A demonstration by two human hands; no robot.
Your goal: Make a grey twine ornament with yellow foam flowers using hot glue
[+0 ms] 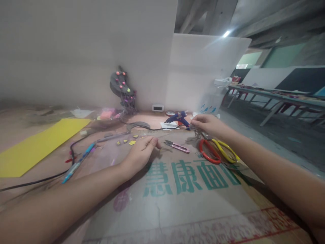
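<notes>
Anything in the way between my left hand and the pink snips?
Nothing visible stands between the left hand and the pink snips. The scissors with red and yellow handles lie beyond the snips, outside that path.

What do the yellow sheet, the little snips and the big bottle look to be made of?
Yellow sheet: probably matt card or thin foam; it lies flat, evenly coloured, without shine.
Snips: likely metal, with grey pointed blades and a smooth pink, perhaps painted, handle.
Bottle: apparently clear plastic, though glass is possible; its body is see-through.
</notes>
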